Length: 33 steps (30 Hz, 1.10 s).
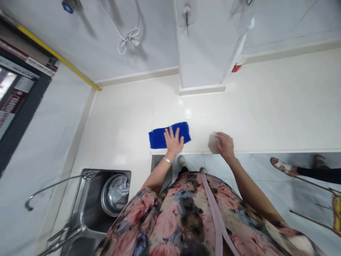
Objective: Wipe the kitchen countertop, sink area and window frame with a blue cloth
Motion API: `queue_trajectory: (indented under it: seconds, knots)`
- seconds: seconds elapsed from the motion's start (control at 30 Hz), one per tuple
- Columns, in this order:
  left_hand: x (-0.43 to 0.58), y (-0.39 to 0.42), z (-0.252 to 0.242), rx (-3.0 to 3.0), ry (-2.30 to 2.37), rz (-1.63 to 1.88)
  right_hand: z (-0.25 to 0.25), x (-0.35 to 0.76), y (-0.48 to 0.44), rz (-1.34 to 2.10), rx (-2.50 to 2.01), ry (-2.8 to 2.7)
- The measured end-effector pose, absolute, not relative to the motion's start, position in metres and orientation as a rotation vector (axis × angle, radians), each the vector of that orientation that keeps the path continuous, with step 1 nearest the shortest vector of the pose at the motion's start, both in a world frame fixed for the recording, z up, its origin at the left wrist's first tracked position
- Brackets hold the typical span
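My left hand (pixel 174 141) lies flat with its fingers spread on a folded blue cloth (pixel 157 138) near the counter's front edge. The cloth is a long strip, and the hand covers part of its right half. To the right, my right hand (pixel 226 145) is closed, gripping a small pale grey thing (pixel 213 143) just above the front edge. That thing is smeared by motion, so its kind is not clear. A gap of bare counter (pixel 199 138) separates the two hands.
At lower left, a steel sink (pixel 92 208) holds metal bowls (pixel 117 195) beside a curved faucet (pixel 53 186). A wall pillar (pixel 205 53) juts onto the counter. A red-and-white container (pixel 236 67) stands behind it. Another person's sandalled foot (pixel 283 166) is at right.
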<state>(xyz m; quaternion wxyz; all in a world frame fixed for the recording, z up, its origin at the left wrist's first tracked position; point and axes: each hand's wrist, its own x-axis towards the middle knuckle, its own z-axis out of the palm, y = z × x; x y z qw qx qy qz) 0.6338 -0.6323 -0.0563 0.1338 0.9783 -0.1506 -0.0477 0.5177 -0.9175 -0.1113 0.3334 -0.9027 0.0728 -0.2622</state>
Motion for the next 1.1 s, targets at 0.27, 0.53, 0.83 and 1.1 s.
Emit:
queue_trajectory:
  seconds: [0.27, 0.53, 0.83, 1.1]
  knots:
    - [0.556, -0.750, -0.071, 2.455, -1.130, -0.198, -0.134, 0.463, -1.002, -0.919, -2.443, 0.466]
    - [0.566, -0.736, -0.066, 2.391, -1.241, -0.213, -0.140, 0.465, -0.990, -0.993, -2.535, 0.590]
    - [0.613, -0.601, -0.052, 2.793, -0.626, -0.110, -0.129, 0.464, -0.987, -0.908, -2.578, 0.587]
    - [0.636, -0.493, -0.030, 3.147, -0.011, -0.222, -0.121, 0.482, -1.004, -0.772, -2.482, 0.557]
